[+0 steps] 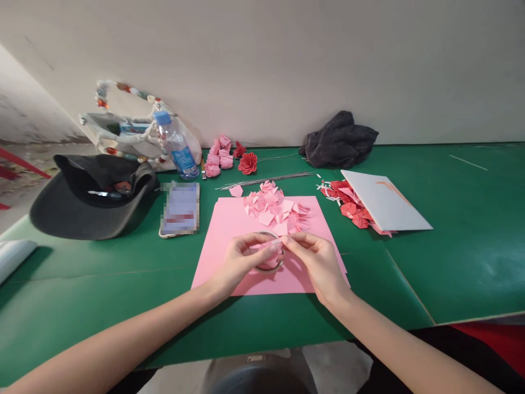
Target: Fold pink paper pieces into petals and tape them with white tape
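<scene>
Pinching a small pink paper piece (278, 241) at their fingertips, the left hand (241, 256) and right hand (318, 256) met above the pink sheets (219, 235). A ring-shaped roll (267, 270) sat right by the left hand; whether it was gripped, I couldn't tell. Cut pink petals (266, 203) lay just beyond, with thin wires (270, 179) behind them on the green table (102, 284).

Cap (90, 210): dark, on your left, small things (109, 194) inside.
Bag (186, 131): white, with big beads (123, 87), behind the cap.
Bottle (180, 153): clear, blue lid (162, 117), standing by the bag.
Phone (180, 209): lying flat near the cap, screen blurry.
Cloth (341, 141): dark, bunched up by the wall (262, 71) facing you.
</scene>
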{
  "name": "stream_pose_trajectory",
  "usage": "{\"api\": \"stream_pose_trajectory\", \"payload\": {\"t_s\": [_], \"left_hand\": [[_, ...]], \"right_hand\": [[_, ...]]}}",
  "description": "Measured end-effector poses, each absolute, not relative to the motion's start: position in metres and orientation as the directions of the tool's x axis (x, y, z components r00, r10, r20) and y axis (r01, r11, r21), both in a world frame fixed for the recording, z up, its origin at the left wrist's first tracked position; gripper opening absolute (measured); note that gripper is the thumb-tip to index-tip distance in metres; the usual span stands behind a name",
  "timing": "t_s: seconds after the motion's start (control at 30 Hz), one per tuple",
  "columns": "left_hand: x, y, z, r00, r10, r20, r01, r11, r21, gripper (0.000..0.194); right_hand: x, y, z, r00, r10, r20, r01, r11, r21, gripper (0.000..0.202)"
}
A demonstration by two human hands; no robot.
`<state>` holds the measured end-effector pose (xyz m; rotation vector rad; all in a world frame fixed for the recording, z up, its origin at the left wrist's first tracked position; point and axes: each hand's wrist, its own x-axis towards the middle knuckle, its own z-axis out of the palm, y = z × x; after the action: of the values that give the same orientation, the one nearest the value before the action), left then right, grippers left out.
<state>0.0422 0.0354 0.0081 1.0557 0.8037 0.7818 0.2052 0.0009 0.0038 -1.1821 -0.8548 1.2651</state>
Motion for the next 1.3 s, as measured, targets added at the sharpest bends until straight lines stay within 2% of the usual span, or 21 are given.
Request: {"api": "stream_pose_trajectory", "payload": {"t_s": [0.17,0.63,0.83,1.3], "left_hand": [[0.0428,0.0344,0.0068,0.495,0.857,-0.142,-0.192,0.267,0.944,0.022],[0.0442,0.0352,0.0051,0.472,0.868,-0.154,-0.165,0.259,0.952,0.022],[0.0441,0.0345,0.0057,0.470,0.871,-0.141,-0.211,0.266,0.941,0.017],[0.0435,0.0336,0.0049,0.441,0.889,-0.122,-0.140,0.202,0.969,0.015]], "right_hand": [[0.2043,0.0018,0.0051,0.147,0.981,-0.128,-0.229,-0.092,-0.969,0.015],[0.2049,0.0022,0.0021,0.157,0.976,-0.149,-0.262,-0.104,-0.959,0.017],[0.2014,0.0011,0.0044,0.173,0.976,-0.135,-0.243,-0.090,-0.966,0.016],[0.1963,-0.0007,0.0004,0.220,0.975,0.040,-0.086,0.061,-0.994,0.017]]}}
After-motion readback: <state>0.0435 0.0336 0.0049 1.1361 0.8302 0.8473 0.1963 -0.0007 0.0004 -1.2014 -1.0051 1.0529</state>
